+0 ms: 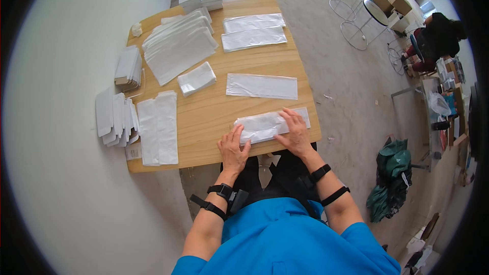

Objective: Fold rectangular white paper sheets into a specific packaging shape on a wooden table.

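wooden desk (204,117) carries stacks of white paper bags (178,48) at the far left, flat clear sleeves (262,86) mid and far right. near edge: clear plastic pouch w/ white contents (265,125), lying flat. left hand (233,148) presses its left end, grip open, palm down, clasping nothing. right hand (294,131) is flat on the right part, also open. to do it well, prob keep both palms flat, smooth outward fr centre, edges square to the desk.

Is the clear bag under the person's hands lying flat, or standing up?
Flat. The clear bag lies lengthwise on the wooden table, with the left hand and right hand pressed on top of it.
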`<state>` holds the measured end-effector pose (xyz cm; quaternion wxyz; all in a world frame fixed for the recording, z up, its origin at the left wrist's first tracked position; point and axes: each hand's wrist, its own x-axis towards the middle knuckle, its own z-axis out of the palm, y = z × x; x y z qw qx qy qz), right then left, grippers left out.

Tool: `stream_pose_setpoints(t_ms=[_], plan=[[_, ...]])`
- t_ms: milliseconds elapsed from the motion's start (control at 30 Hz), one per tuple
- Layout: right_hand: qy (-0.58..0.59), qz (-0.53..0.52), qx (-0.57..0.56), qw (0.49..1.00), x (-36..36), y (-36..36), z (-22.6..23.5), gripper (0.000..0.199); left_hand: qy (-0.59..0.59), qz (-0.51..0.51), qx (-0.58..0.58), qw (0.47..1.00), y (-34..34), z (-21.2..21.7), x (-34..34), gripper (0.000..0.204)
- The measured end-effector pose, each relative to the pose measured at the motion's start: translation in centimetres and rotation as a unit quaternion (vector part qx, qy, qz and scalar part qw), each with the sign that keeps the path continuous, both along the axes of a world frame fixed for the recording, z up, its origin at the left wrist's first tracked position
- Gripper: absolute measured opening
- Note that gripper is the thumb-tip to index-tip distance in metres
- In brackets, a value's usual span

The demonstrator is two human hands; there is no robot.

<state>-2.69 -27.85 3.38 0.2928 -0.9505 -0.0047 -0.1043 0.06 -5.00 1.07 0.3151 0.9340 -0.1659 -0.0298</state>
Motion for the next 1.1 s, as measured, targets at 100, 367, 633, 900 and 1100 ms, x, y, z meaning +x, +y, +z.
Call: stream_pose_setpoints(t_ms=[100, 367, 633, 900, 1100], plan=[[0.063, 0.109, -0.092, 0.988, 1.5, 0.3, 0.6, 0.101, -0.054, -0.069, 0.028, 0.996, -0.3, 1.6, 1.5, 0.094], [0.162, 0.192, -0.141, 0.958, 4.3, 1.0, -1.5, 0.110, 0.048, -0.188, 0.171, 0.966, 0.1, 0.6, 5.7, 0.124], [0.095, 0.182, -0.094, 0.974, 3.4, 1.6, -0.1, 0.108, 0.031, -0.088, 0.026, 0.995, 2.3, 1.2, 4.0, 0.120], [0.141, 0.230, -0.100, 0.958, 5.1, 3.5, -1.4, 0.110, 0.063, -0.165, 0.134, 0.975, 0.6, 0.8, 5.3, 0.121], [0.143, 0.232, -0.110, 0.956, 4.6, 2.8, -0.6, 0.105, 0.068, -0.144, 0.118, 0.980, 1.1, 0.6, 4.8, 0.123]])
